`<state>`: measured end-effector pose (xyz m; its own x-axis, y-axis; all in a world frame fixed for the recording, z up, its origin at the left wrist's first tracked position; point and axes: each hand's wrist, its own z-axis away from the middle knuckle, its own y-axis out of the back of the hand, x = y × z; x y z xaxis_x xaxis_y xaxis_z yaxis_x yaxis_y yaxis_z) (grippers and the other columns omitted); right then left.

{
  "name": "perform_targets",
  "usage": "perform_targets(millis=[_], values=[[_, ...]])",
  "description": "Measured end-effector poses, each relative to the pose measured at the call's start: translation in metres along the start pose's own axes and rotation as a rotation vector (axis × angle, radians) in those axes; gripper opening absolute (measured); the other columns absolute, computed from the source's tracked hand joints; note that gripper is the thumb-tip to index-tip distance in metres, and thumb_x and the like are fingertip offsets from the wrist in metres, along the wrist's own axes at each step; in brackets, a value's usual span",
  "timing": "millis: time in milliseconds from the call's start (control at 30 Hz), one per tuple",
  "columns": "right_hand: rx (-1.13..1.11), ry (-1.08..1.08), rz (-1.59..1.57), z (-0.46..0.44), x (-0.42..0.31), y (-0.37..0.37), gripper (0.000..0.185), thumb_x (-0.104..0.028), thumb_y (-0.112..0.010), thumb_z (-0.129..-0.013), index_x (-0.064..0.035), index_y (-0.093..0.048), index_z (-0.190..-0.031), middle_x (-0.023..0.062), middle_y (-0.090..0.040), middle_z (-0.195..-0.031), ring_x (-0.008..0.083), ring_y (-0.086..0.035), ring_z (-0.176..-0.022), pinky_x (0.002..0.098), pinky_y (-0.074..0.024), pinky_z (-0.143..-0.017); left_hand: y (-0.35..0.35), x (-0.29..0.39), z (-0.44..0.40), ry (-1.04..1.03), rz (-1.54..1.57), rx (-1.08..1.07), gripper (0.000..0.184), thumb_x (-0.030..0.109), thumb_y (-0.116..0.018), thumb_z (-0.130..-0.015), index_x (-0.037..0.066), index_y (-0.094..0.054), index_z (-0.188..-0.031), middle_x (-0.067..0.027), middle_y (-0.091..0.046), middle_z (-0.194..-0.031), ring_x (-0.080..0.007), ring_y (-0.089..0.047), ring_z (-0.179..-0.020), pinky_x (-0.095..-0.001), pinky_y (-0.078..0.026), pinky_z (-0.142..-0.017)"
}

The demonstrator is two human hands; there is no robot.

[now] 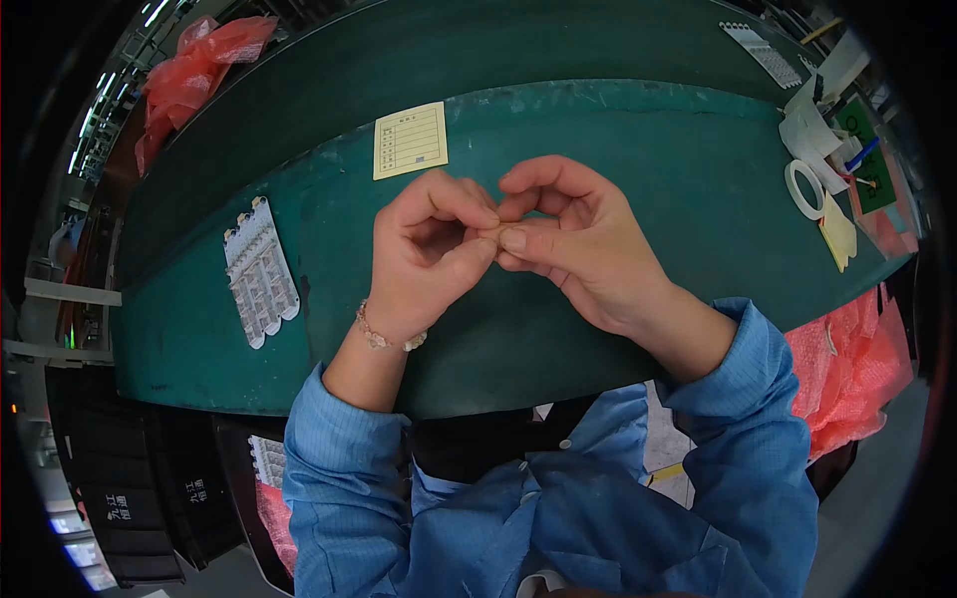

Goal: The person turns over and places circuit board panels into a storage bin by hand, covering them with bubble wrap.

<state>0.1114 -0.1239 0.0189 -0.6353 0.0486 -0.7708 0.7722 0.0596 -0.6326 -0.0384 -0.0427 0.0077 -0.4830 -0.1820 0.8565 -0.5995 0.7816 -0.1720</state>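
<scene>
Over the green table mat [598,130], my left hand [419,249] and my right hand [593,239] meet with their fingertips pinched together. Whatever lies between the fingertips is too small or too hidden to name. A beaded bracelet [374,337] circles my left wrist. To the left of my left hand lies a white panel [261,274] with rows of small parts and a scalloped edge. Just beyond my hands is a pale yellow printed card [411,140], flat on the mat and touched by neither hand.
At the right edge are a white tape roll [792,185], yellow paper slips [838,237] and a blue pen [862,154]. Another white panel [761,54] lies far right. Pink bubble wrap [842,384] hangs lower right; red plastic [199,75] sits far left. Black crates [110,468] stand lower left.
</scene>
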Motion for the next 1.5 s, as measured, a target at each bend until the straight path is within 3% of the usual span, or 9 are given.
perform_targets(millis=[867,1500], values=[[-0.003,0.089,0.096,0.0016,0.002,-0.0006,0.039,0.005,-0.065,-0.076,0.0009,-0.048,-0.111,0.0106,-0.055,-0.097,0.0183,-0.063,-0.083,0.0271,-0.0554,-0.072,-0.0022,0.0012,-0.0001,-0.011,0.023,-0.009,0.017,-0.012,-0.054,-0.071,0.002,-0.05,-0.08,-0.0058,-0.053,-0.076,-0.0115,-0.053,-0.07,-0.023,-0.047,-0.062],[-0.006,-0.06,-0.08,-0.0008,-0.0011,-0.0018,0.042,0.004,-0.063,-0.077,-0.0021,-0.046,-0.115,0.0101,-0.058,-0.094,0.017,-0.061,-0.086,0.0282,-0.0532,-0.076,0.0006,0.0009,0.0006,-0.016,-0.044,0.001,0.014,-0.009,-0.059,-0.073,0.001,-0.054,-0.082,-0.003,-0.053,-0.075,-0.0083,-0.052,-0.069,-0.0206,-0.044,-0.062]])
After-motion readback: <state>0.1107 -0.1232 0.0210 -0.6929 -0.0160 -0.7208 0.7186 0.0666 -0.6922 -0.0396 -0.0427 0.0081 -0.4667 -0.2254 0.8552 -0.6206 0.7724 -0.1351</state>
